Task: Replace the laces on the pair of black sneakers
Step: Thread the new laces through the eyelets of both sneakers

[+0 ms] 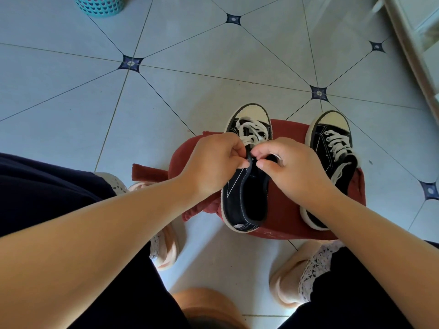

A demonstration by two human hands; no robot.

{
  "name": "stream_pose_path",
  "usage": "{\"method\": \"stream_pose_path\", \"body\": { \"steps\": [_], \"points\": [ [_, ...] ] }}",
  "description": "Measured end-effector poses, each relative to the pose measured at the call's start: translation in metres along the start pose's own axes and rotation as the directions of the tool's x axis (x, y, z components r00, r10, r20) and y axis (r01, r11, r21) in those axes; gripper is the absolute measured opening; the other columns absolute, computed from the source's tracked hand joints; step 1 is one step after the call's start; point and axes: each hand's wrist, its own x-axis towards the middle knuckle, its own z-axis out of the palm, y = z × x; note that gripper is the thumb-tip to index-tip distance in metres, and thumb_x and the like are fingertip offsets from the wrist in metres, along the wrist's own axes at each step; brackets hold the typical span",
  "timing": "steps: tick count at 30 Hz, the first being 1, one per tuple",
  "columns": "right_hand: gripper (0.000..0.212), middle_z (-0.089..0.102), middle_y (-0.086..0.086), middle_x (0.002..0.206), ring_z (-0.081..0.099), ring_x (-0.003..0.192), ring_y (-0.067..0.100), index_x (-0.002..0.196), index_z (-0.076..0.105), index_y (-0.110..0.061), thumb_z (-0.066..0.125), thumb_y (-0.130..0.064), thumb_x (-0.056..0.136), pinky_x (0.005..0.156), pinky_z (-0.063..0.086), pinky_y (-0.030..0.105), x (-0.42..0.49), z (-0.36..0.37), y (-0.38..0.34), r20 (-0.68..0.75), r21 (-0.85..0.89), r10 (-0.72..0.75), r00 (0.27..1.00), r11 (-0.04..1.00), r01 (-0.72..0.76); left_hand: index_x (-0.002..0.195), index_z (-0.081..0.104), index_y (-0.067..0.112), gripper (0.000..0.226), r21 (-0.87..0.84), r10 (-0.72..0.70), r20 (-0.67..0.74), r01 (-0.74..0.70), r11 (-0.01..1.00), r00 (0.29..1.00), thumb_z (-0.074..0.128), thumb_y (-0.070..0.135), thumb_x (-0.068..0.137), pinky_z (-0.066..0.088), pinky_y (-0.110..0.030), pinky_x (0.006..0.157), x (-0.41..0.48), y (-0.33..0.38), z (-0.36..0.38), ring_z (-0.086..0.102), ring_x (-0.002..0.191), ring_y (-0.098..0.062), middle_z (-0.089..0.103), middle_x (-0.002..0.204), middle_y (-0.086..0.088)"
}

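Two black canvas sneakers with cream toe caps stand side by side on a red cloth, toes pointing away from me. The left sneaker has a loose white lace bunched over its front eyelets. My left hand pinches the sneaker's upper edge by the top eyelets. My right hand pinches at the same spot from the other side, fingers curled; whether it holds the lace or the tongue is hidden. The right sneaker stays fully laced in white, untouched.
The red cloth covers a low stool on a pale tiled floor. My pink slippers sit on both sides below the stool. A teal basket stands at the top left. A pale furniture edge runs along the right.
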Motion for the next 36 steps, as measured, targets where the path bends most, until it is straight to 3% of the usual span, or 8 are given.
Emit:
{"method": "stream_pose_path", "body": {
  "steps": [4, 8, 13, 17, 24, 29, 32, 36],
  "points": [
    [0.019, 0.059, -0.012, 0.090, 0.052, 0.089, 0.001, 0.099, 0.069, -0.017, 0.066, -0.009, 0.082, 0.080, 0.035, 0.002, -0.002, 0.002, -0.001, -0.022, 0.016, 0.000, 1.000, 1.000, 0.000, 0.084, 0.063, 0.013, 0.007, -0.036, -0.008, 0.014, 0.009, 0.999, 1.000, 0.069, 0.014, 0.079, 0.038, -0.007, 0.064, -0.001, -0.001, -0.001, 0.051, 0.061, 0.005, 0.054, 0.066, 0.015],
    [0.005, 0.056, -0.007, 0.084, 0.053, 0.080, 0.014, 0.085, 0.066, -0.016, 0.064, -0.019, 0.082, 0.071, 0.044, 0.032, -0.001, 0.005, -0.005, -0.017, -0.169, -0.029, 0.999, 0.985, 0.025, 0.085, 0.064, 0.013, 0.011, -0.036, 0.036, 0.011, -0.036, 0.999, 0.999, 0.071, 0.012, 0.076, 0.033, 0.000, 0.065, 0.000, 0.001, -0.003, 0.051, 0.067, 0.007, 0.054, 0.068, 0.019],
    [0.004, 0.052, -0.008, 0.084, 0.050, 0.077, 0.014, 0.085, 0.064, -0.016, 0.061, -0.016, 0.084, 0.066, 0.040, 0.031, 0.000, 0.000, -0.008, -0.028, -0.170, -0.063, 0.998, 0.984, 0.057, 0.102, 0.064, 0.018, 0.033, 0.140, 0.183, -0.071, -0.172, 0.975, 0.980, 0.073, 0.031, 0.072, 0.027, -0.004, 0.079, 0.002, -0.003, -0.002, 0.043, 0.092, -0.005, 0.050, 0.093, 0.016],
    [0.008, 0.052, -0.010, 0.081, 0.045, 0.069, 0.004, 0.080, 0.057, -0.019, 0.058, -0.012, 0.085, 0.063, 0.034, 0.021, 0.000, -0.007, -0.007, -0.053, -0.124, -0.074, 0.996, 0.990, 0.067, 0.109, 0.063, 0.020, 0.047, 0.215, 0.182, -0.139, -0.149, 0.965, 0.973, 0.064, 0.040, 0.066, 0.031, -0.030, 0.090, 0.000, -0.002, 0.001, 0.046, 0.109, -0.021, 0.048, 0.108, 0.005],
    [0.021, 0.069, -0.009, 0.076, 0.058, 0.054, 0.006, 0.076, 0.053, -0.023, 0.050, -0.006, 0.089, 0.062, 0.047, 0.016, -0.001, -0.035, -0.016, -0.190, 0.532, 0.083, 0.978, 0.846, 0.032, 0.127, 0.043, 0.017, 0.056, -0.014, -0.063, -0.093, 0.062, 0.998, 0.994, 0.069, 0.018, 0.077, 0.033, 0.001, 0.072, -0.006, 0.005, 0.003, 0.045, 0.102, -0.007, 0.035, 0.114, 0.006],
    [0.015, 0.058, -0.006, 0.054, 0.052, 0.055, 0.008, 0.081, 0.051, -0.012, 0.045, -0.004, 0.092, 0.061, 0.046, 0.017, -0.004, -0.054, -0.021, 0.083, 0.844, 0.090, 0.992, 0.523, -0.118, 0.122, 0.045, 0.017, 0.046, -0.194, -0.167, 0.000, 0.163, 0.967, 0.986, 0.064, 0.011, 0.081, 0.044, -0.003, 0.059, -0.008, 0.012, 0.002, 0.063, 0.069, -0.009, 0.053, 0.104, 0.003],
    [0.009, 0.044, -0.005, 0.050, 0.038, 0.052, 0.009, 0.081, 0.054, -0.013, 0.045, -0.013, 0.081, 0.057, 0.040, 0.012, -0.008, -0.054, -0.020, 0.272, 0.837, -0.049, 0.961, 0.504, -0.211, 0.120, 0.046, 0.017, 0.043, -0.266, -0.196, 0.038, 0.199, 0.943, 0.980, 0.061, 0.004, 0.082, 0.046, -0.010, 0.056, -0.010, 0.015, -0.001, 0.068, 0.066, -0.020, 0.057, 0.105, -0.001],
    [0.012, 0.047, -0.004, 0.053, 0.041, 0.054, 0.008, 0.081, 0.058, -0.012, 0.047, -0.010, 0.084, 0.058, 0.041, 0.013, -0.011, -0.056, -0.023, 0.434, 0.694, -0.139, 0.890, 0.681, -0.232, 0.119, 0.046, 0.019, 0.045, -0.294, -0.219, 0.071, 0.230, 0.928, 0.973, 0.061, 0.002, 0.081, 0.052, -0.018, 0.060, -0.010, 0.017, -0.005, 0.065, 0.063, -0.015, 0.054, 0.099, 0.005]
  ]
}}
